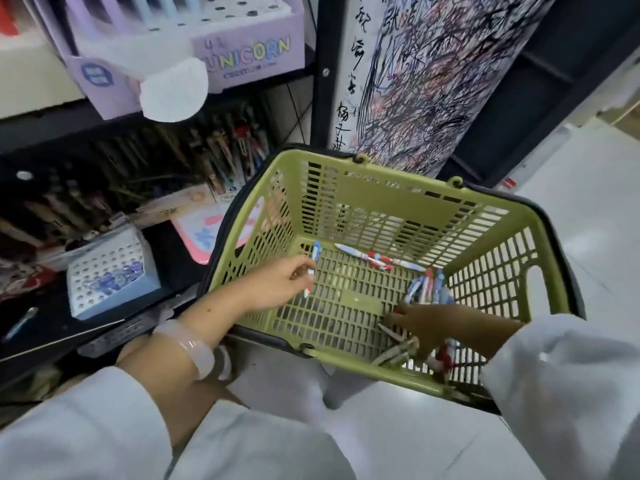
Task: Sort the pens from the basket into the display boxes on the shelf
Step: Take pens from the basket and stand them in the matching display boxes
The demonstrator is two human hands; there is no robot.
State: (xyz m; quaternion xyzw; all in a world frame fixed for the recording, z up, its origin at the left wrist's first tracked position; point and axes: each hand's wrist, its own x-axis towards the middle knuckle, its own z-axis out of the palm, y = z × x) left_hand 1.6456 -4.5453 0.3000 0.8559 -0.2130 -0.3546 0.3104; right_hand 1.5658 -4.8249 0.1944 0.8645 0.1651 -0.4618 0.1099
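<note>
A green plastic basket stands on the floor in front of me. Inside it my left hand pinches a blue, white and red pen near the left wall. My right hand reaches into the right corner and grips a bunch of blue and red pens. More pens lie loose on the basket floor: two at the back and several grey ones under my right hand. On the low shelf at the left stands a pale blue display box with a perforated top and a few pens in it.
A purple "UNICORN" display box sits on the upper shelf. Behind the blue box the lower shelf holds many dark pens and a pink-edged card. A scribbled test-paper panel rises behind the basket. White tiled floor lies to the right.
</note>
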